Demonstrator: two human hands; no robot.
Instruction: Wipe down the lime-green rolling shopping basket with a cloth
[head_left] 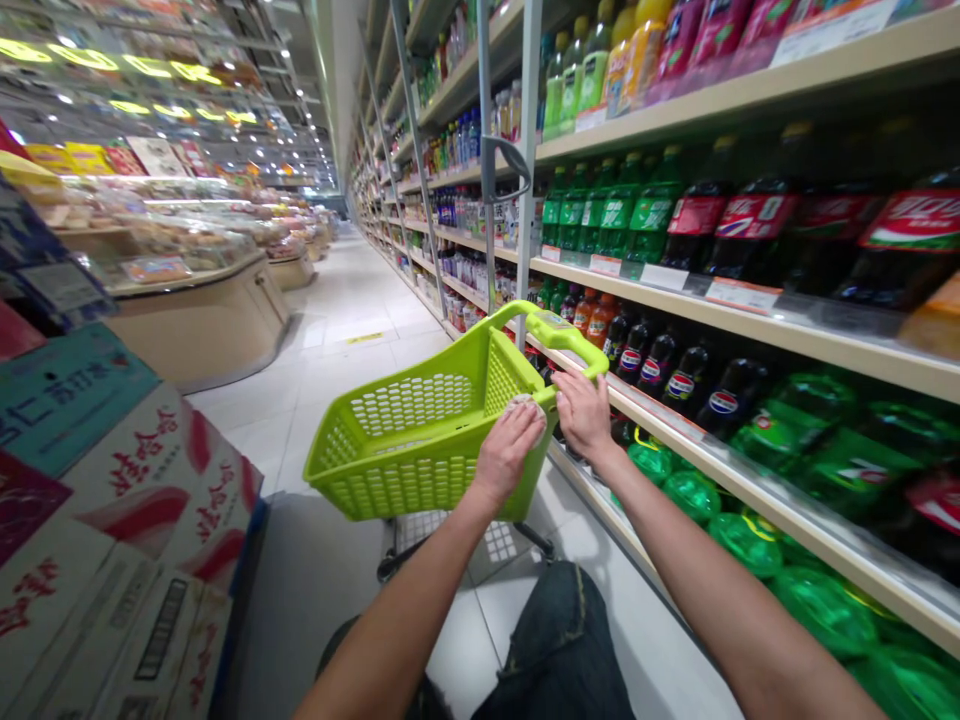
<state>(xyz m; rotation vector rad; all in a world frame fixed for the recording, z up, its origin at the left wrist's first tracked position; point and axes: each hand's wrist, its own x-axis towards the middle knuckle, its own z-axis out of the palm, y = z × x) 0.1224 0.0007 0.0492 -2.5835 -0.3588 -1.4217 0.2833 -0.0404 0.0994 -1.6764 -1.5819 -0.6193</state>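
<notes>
A lime-green plastic shopping basket (405, 440) on a wheeled frame stands in the aisle right in front of me, and nothing shows inside it. My left hand (508, 448) lies on the basket's near rim, fingers closed over a small greyish cloth (524, 404) pressed against the plastic. My right hand (583, 412) grips the rim's near right corner, just under the green handle (559, 335), with its fingers curled over the edge. My knee in dark jeans (562, 640) shows below.
Shelves of cola and green soda bottles (750, 220) run close along the right. Stacked cardboard boxes (112, 520) crowd the left foreground, and a curved display counter (202, 310) lies beyond them. The tiled aisle floor (352, 320) stretches ahead.
</notes>
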